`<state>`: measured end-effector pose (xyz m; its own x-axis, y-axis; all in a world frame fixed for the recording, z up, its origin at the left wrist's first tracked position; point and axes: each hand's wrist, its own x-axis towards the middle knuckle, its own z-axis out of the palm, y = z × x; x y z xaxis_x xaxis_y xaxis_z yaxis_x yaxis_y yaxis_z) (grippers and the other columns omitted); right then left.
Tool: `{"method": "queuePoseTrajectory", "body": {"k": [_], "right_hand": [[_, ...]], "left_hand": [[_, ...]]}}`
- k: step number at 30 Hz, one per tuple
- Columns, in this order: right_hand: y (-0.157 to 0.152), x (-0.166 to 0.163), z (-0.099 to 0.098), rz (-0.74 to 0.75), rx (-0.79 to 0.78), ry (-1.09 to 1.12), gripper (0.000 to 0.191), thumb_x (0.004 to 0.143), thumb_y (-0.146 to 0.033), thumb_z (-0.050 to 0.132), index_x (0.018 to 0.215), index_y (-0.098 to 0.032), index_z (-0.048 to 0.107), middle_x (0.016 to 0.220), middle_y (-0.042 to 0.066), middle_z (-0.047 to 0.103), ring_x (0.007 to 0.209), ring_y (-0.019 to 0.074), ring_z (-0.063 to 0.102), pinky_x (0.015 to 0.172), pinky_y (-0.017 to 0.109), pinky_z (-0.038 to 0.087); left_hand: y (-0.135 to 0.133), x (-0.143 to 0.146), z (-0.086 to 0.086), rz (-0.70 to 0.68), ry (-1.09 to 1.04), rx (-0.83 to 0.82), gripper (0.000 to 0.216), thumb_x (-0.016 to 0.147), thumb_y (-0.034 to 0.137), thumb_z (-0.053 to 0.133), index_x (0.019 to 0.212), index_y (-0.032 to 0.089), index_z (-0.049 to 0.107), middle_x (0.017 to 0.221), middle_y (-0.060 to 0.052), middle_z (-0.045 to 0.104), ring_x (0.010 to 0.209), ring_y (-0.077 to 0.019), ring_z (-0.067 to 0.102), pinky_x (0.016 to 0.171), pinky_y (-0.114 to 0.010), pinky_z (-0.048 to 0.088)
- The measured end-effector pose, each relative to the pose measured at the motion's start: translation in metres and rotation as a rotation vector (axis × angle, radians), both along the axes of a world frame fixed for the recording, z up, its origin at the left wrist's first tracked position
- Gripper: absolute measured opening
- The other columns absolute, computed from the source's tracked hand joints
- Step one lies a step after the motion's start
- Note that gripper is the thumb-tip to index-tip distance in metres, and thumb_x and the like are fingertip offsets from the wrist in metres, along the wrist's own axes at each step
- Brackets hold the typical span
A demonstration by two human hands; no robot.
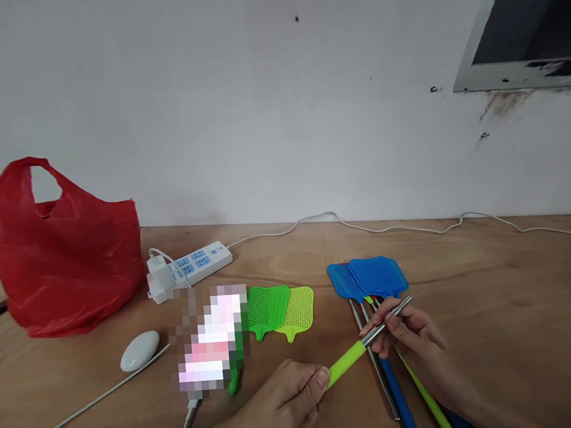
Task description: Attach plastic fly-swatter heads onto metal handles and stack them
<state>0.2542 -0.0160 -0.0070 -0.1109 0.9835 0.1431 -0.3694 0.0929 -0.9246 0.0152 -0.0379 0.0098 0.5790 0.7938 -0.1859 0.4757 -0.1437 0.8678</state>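
My left hand [291, 393] is closed round the lime-green grip of a fly swatter handle [347, 359]. My right hand [406, 333] pinches the metal rod end [388, 317] of the same handle, which points up and to the right. Beneath my right hand lie assembled blue fly swatters [371, 276] with metal rods and coloured grips [398, 395]. Loose green swatter heads [280, 309] lie flat on the wooden table [492, 304], just left of centre.
A red plastic bag [66, 255] stands at the left. A white power strip [191, 266] with a charger lies behind a blurred patch [211, 343]. A white oval device [139, 350] with a cable sits at the front left. A cable [413, 228] runs along the wall.
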Motion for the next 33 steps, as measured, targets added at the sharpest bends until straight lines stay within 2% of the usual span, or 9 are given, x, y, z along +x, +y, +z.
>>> {"method": "queuePoseTrajectory", "body": {"k": [6,12,18,20,23,26,28,30,33], "right_hand": [[-0.001,-0.001,0.004,-0.06,-0.064,0.05,0.026,0.075,-0.043,0.083,0.075,-0.019,0.072,0.073,0.005,0.075,0.056,0.0095,0.063,0.054,0.017,0.052],[-0.001,-0.004,0.008,-0.14,-0.106,0.043,0.031,0.068,-0.045,0.088,0.072,-0.018,0.073,0.07,0.004,0.074,0.057,0.0099,0.063,0.055,0.017,0.053],[0.01,0.002,-0.001,-0.112,-0.096,-0.094,0.031,0.075,-0.046,0.081,0.082,-0.018,0.068,0.079,0.005,0.073,0.061,0.0136,0.063,0.057,0.025,0.053],[0.016,0.009,0.0,-0.221,0.018,-0.24,0.033,0.077,-0.042,0.079,0.098,-0.022,0.064,0.088,0.004,0.073,0.069,0.0178,0.065,0.062,0.03,0.055],[0.02,0.019,0.015,-0.461,0.41,-0.684,0.035,0.088,-0.037,0.066,0.119,-0.025,0.057,0.114,0.009,0.069,0.1,0.0262,0.063,0.087,0.044,0.051],[0.014,0.02,0.033,-0.155,0.84,-1.282,0.029,0.095,-0.027,0.056,0.125,-0.025,0.057,0.118,0.009,0.068,0.111,0.0284,0.06,0.103,0.051,0.037],[0.009,0.015,0.037,0.074,1.008,-1.477,0.028,0.098,-0.023,0.05,0.125,-0.019,0.056,0.109,0.009,0.071,0.101,0.027,0.064,0.095,0.045,0.042],[0.005,0.009,0.032,0.145,1.086,-1.606,0.02,0.098,-0.015,0.045,0.111,-0.018,0.06,0.095,0.007,0.072,0.084,0.0237,0.067,0.078,0.037,0.046],[0.005,0.007,0.02,0.22,1.095,-1.735,0.019,0.094,-0.007,0.045,0.093,-0.021,0.058,0.079,0.002,0.068,0.062,0.0196,0.062,0.052,0.033,0.035]], "left_hand": [[0.004,0.004,-0.002,-0.08,-0.198,-0.194,0.061,0.093,0.077,0.023,0.066,0.024,0.033,0.055,0.008,0.033,0.055,-0.013,0.032,0.06,-0.028,0.033],[-0.001,0.003,0.008,-0.036,0.203,0.262,0.048,0.105,0.051,0.016,0.073,0.023,0.039,0.072,0.0,0.05,0.071,-0.0187,0.048,0.069,-0.031,0.037],[-0.001,0.007,0.001,-0.035,0.468,0.422,0.038,0.107,0.033,0.02,0.087,0.022,0.05,0.079,-0.005,0.064,0.073,-0.0234,0.061,0.066,-0.033,0.042],[0.0,0.008,0.003,-0.033,0.575,0.44,0.033,0.106,0.029,0.024,0.095,0.021,0.054,0.086,-0.007,0.068,0.077,-0.0263,0.064,0.066,-0.035,0.045],[0.004,0.007,0.012,-0.069,0.731,0.502,0.026,0.105,0.024,0.032,0.104,0.02,0.057,0.097,-0.01,0.071,0.08,-0.0298,0.067,0.071,-0.04,0.048],[0.007,0.004,0.021,-0.084,0.844,0.586,0.022,0.103,0.018,0.037,0.106,0.019,0.059,0.102,-0.012,0.071,0.082,-0.0319,0.068,0.072,-0.044,0.05],[0.008,0.002,0.022,-0.104,0.86,0.624,0.021,0.103,0.016,0.038,0.105,0.018,0.059,0.103,-0.013,0.071,0.082,-0.0313,0.068,0.071,-0.042,0.051],[0.007,0.0,0.02,-0.13,0.845,0.641,0.022,0.102,0.014,0.038,0.102,0.018,0.059,0.102,-0.013,0.07,0.082,-0.0307,0.068,0.07,-0.041,0.051],[0.003,-0.005,0.016,-0.164,0.767,0.583,0.024,0.102,0.017,0.037,0.097,0.018,0.061,0.095,-0.011,0.07,0.079,-0.0287,0.067,0.071,-0.04,0.051]]}}
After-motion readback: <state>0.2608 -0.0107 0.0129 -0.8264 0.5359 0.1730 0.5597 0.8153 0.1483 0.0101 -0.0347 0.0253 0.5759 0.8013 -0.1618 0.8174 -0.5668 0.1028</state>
